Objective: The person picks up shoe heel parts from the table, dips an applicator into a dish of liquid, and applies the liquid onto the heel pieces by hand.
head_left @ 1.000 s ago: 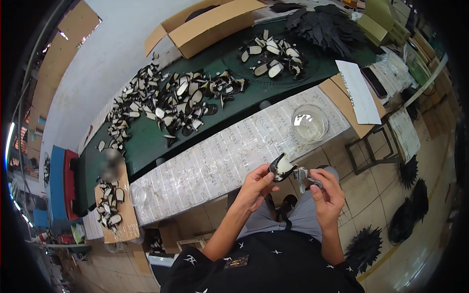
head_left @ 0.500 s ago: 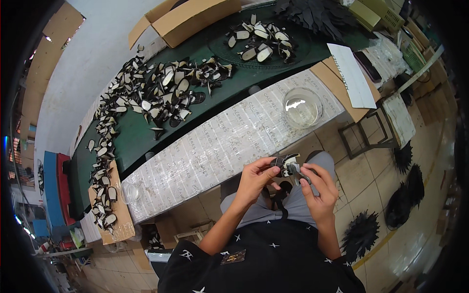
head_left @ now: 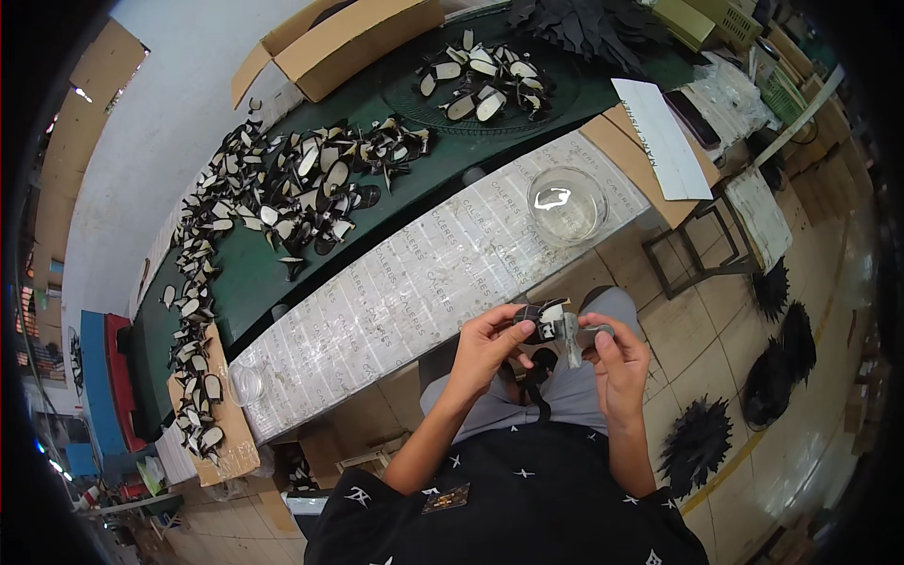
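Observation:
Above my lap, my left hand [head_left: 487,347] pinches a small black-and-cream curved piece [head_left: 545,324] between thumb and fingers; it resembles the shoe-heel-like pieces on the table. My right hand [head_left: 621,373] is closed round a small grey tool [head_left: 595,330], whose exact kind I cannot make out. Between the hands a greyish strip [head_left: 572,347] hangs down against the right side of the black-and-cream piece. Whether it belongs to the tool or the piece does not show. A large heap of similar black-and-cream pieces [head_left: 311,174] lies on the green table [head_left: 414,193].
A narrow bench wrapped in printed paper [head_left: 405,282] stands before me, bearing a round clear dish [head_left: 568,207] and a smaller clear dish [head_left: 248,384]. A cardboard box [head_left: 363,52] is at the back. Black bundles [head_left: 699,443] lie on the right floor.
My right thumb has shifted up over the grey tool and that hand has turned. The greyish strip now hangs lower between my hands. The left hand keeps its pinch.

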Demonstrator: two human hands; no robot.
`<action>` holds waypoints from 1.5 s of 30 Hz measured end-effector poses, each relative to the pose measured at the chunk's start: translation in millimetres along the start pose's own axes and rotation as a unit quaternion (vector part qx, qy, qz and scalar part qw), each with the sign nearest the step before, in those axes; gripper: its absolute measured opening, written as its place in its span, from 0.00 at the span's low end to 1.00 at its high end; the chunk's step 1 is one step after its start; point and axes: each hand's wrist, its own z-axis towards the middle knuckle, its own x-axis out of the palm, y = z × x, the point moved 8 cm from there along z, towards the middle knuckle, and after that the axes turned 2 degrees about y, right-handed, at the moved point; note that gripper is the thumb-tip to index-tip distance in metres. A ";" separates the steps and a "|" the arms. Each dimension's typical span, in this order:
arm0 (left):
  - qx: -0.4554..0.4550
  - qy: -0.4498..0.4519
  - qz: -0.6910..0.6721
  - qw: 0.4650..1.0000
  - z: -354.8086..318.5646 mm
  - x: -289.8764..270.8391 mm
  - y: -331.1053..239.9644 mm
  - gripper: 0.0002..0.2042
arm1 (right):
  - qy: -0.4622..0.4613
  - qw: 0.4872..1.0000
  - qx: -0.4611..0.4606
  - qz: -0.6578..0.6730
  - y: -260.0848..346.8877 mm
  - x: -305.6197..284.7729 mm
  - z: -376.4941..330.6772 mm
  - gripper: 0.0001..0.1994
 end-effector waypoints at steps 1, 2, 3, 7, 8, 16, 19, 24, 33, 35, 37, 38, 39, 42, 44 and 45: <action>0.000 0.000 0.001 1.000 0.0 0.5 -0.2 0.14 | -0.002 1.000 -0.002 -0.001 1.2 -0.6 -0.3 0.12; -0.001 0.002 0.002 1.000 -0.2 1.3 -0.2 0.14 | -0.018 0.999 -0.015 -0.027 4.7 -3.3 0.5 0.12; 0.001 -0.002 0.008 1.000 -0.7 1.0 -0.5 0.14 | -0.034 0.998 -0.028 -0.053 8.3 -5.9 1.2 0.12; -0.004 -0.004 0.025 1.000 -1.6 -0.4 0.3 0.15 | -0.012 0.961 -0.125 -0.246 36.3 5.2 1.8 0.11; -0.005 -0.002 0.025 1.000 -1.6 -0.1 0.6 0.15 | 0.009 0.940 -0.143 -0.309 41.6 12.4 0.8 0.11; 0.004 0.004 0.067 0.998 -2.3 5.4 -4.3 0.15 | 0.071 0.865 -0.218 -0.446 50.4 32.7 -0.7 0.12; -0.009 0.005 0.067 0.998 -2.8 5.2 -2.6 0.15 | 0.076 0.866 -0.222 -0.443 51.0 34.6 -0.2 0.12; -0.001 0.002 0.081 0.997 -2.0 6.4 -3.9 0.16 | 0.062 0.860 -0.227 -0.453 49.7 33.4 1.4 0.12; -0.009 0.003 0.095 0.995 0.2 5.6 -1.4 0.16 | -0.011 0.831 -0.237 -0.503 56.1 23.7 -0.7 0.12; -0.002 0.006 0.094 0.996 0.2 6.3 -2.8 0.16 | -0.018 0.825 -0.245 -0.508 61.3 22.0 -2.1 0.11; -0.024 0.006 0.063 0.998 -0.2 3.8 1.5 0.15 | -0.025 0.819 -0.253 -0.514 63.2 18.7 -3.7 0.11; -0.024 0.007 0.064 0.998 -0.5 3.0 1.9 0.15 | -0.042 0.849 -0.228 -0.476 61.5 11.2 -3.1 0.11; -0.019 0.007 0.049 0.999 -0.7 2.0 2.2 0.14 | -0.058 0.875 -0.202 -0.435 59.2 4.5 -2.7 0.11; -0.020 0.003 0.024 1.000 0.2 -2.9 6.3 0.14 | -0.066 0.911 -0.171 -0.370 58.7 -0.7 -4.0 0.11; -0.026 -0.001 0.013 1.000 0.2 -5.0 7.8 0.14 | -0.058 0.918 -0.162 -0.358 56.6 1.5 -5.8 0.11; -0.030 0.002 -0.004 1.000 0.4 -4.8 8.1 0.14 | -0.049 0.924 -0.154 -0.346 54.3 3.6 -6.1 0.11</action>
